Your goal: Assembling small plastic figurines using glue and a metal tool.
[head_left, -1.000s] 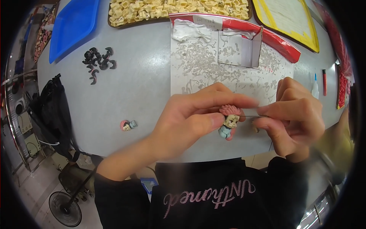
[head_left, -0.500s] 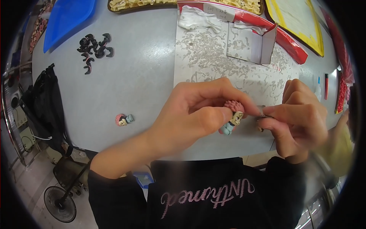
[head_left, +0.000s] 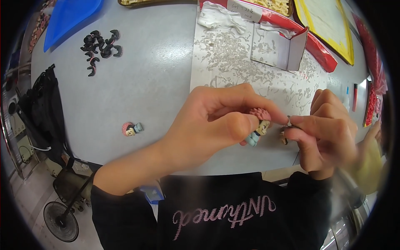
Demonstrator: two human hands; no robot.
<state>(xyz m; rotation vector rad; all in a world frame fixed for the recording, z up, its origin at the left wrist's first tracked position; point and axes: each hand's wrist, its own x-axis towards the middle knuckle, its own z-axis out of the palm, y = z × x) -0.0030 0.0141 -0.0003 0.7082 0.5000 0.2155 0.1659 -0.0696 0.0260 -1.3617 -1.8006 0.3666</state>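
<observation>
A small figurine (head_left: pixel 261 127) with pink curly hair, a cream face and a pale blue body is held between the thumb and fingers of my left hand (head_left: pixel 212 123). Opposite it, the thumb and forefinger of my right hand (head_left: pixel 327 129) pinch a tiny dark piece (head_left: pixel 290 124), too small to name. My left fingertip reaches right up to this piece. Partly hidden below the right fingers is a small cream and brown thing (head_left: pixel 284 138). To the left of my left forearm, a similar pink-haired figurine (head_left: pixel 131 128) lies on the grey table (head_left: pixel 154 79).
Several black curved pieces (head_left: pixel 102 48) lie near a blue tray (head_left: pixel 73 21). White paper (head_left: pixel 227 71) with grey smears bears an open cardboard box (head_left: pixel 295 52) and white cloth (head_left: pixel 221 17). A yellow-edged tray (head_left: pixel 352 52) and red pen (head_left: pixel 355 96) lie right, near another person's yellow sleeve (head_left: pixel 371 166).
The view has shifted slightly, so the table things sit a little differently. Both hands keep nearly the same hold, and the figurine is a touch further right in the picture.
</observation>
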